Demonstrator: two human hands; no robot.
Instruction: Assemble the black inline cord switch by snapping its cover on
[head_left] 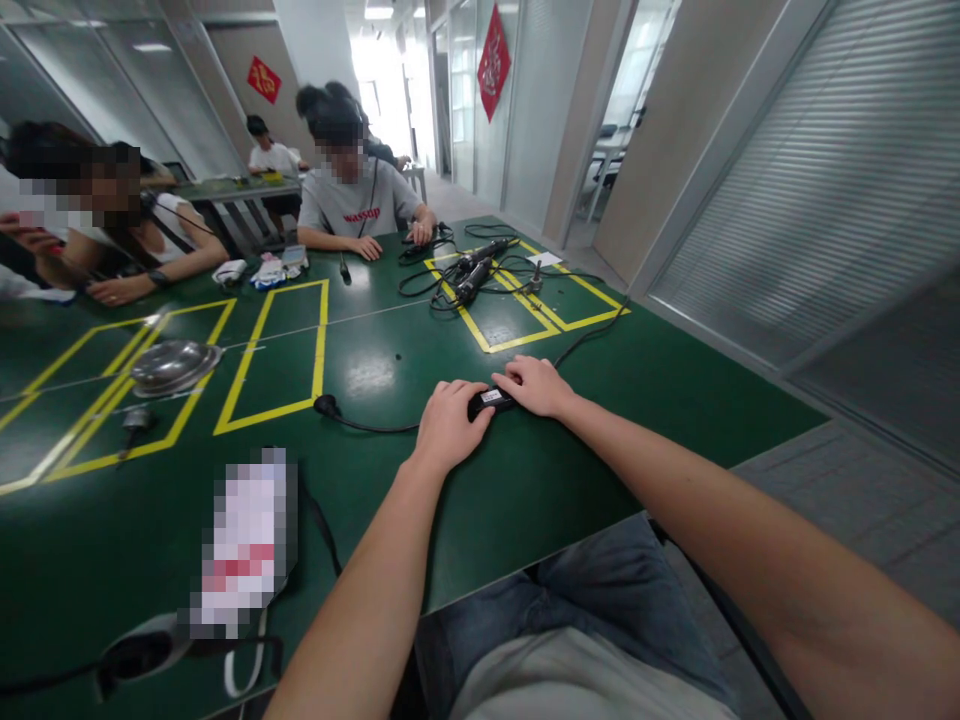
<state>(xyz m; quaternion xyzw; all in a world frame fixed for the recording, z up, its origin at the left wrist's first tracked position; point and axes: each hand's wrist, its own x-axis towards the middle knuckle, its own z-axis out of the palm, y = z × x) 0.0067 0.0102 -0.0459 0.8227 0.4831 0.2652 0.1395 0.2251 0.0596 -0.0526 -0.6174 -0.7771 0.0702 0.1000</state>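
Note:
A black power adapter [491, 401] with a white label lies on the green table [570, 470] in front of me. My left hand [448, 425] curls over its left end, fingers closed on it. My right hand [536, 386] rests on its right end with fingers bent over it. A black cable runs left from the adapter to a plug [327, 405] and another cable leads away to the right and back.
Yellow tape outlines boxes on the table. A steel bowl [174, 364] sits at the left, and electric screwdrivers with tangled cables [476, 275] lie at the back. A badge with lanyard [247, 540] lies near me. Two people sit across the table, another behind.

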